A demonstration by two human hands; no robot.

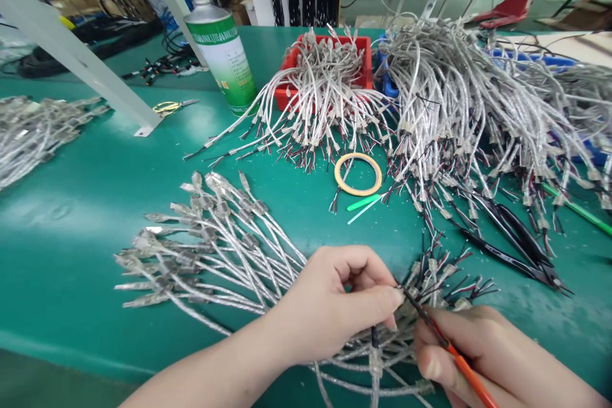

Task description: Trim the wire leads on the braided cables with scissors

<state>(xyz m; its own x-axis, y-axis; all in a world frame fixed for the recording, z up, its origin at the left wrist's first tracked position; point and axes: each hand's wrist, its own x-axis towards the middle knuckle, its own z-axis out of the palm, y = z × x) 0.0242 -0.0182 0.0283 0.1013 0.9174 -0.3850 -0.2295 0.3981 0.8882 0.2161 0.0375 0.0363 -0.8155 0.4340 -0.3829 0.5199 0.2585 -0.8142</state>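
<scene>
Near the bottom middle, my left hand is closed in a pinch on the thin dark wire end of a clear-sheathed cable, whose connector hangs below the fingers. My right hand grips a slim tool with orange handles; its dark tip reaches the left fingertips. Under and behind both hands lies a bundle of silvery cables, with plugs fanned out to the left and stripped, coloured wire ends to the right. The exact contact between tool tip and wire is too small to tell.
Behind the hands are a tape roll, black pliers, a red bin of cables and a large cable heap. A green-and-white can, scissors and a white post stand or lie further left.
</scene>
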